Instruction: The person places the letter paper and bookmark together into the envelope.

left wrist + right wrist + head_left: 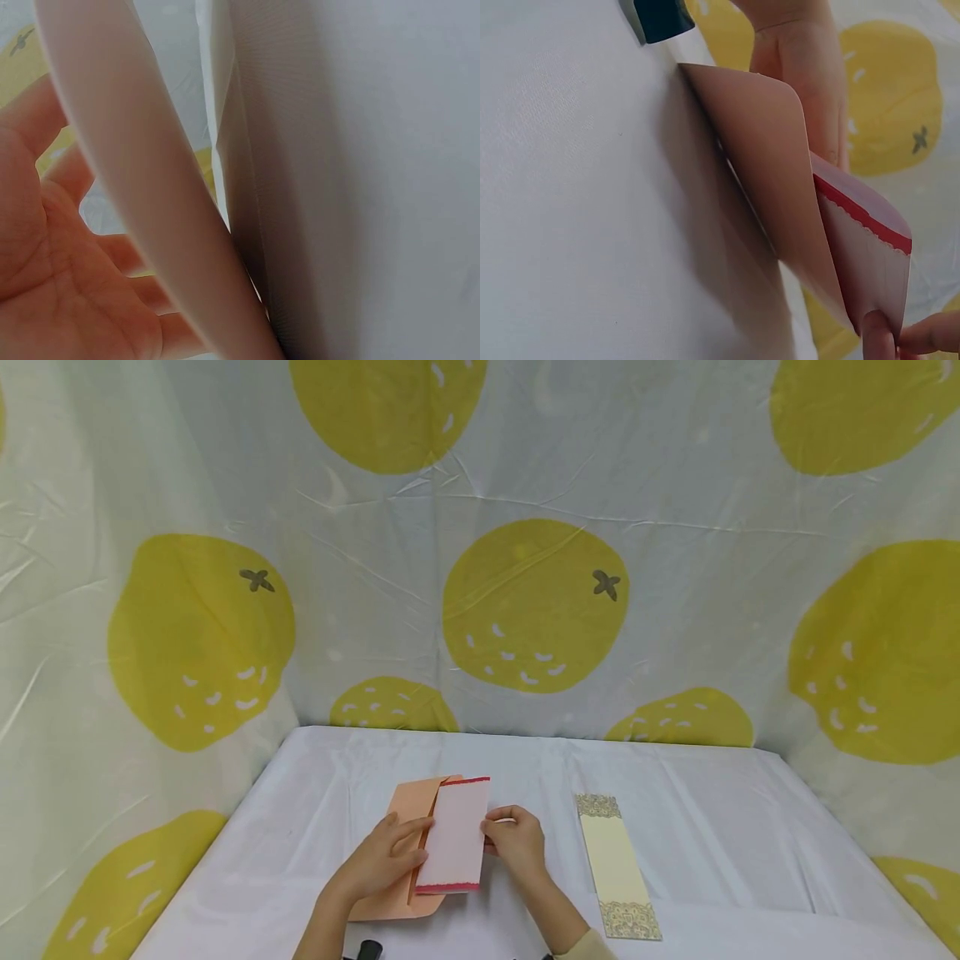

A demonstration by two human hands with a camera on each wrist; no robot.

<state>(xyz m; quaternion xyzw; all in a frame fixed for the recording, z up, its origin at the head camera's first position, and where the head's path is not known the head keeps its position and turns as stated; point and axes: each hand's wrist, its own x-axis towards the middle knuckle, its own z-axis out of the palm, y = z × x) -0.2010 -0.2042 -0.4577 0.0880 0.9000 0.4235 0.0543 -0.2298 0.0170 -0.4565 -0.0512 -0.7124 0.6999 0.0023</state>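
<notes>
Two bare hands are meeting at one rectangular pale pink paper card with red bands at its short ends (456, 835). This card lies between them, over the right part of a flat orange paper envelope (411, 802), above the worktop with white cloth (705, 827). Its long axis goes away from the person, and the far end leans slightly to the right. The right hand (517, 843) is grasping the card, pinching its right long edge around the middle, so from this hand the card lies to the left. The left hand (378, 860) reaches across the envelope, with fingertips at the left long edge; whether it grips or only rests there, I cannot tell. Both hands are equally near. I also cannot tell if some part of the card is inside the envelope. Well apart, on the right, lies a narrow cream card with patterned ends (617, 864).
</notes>
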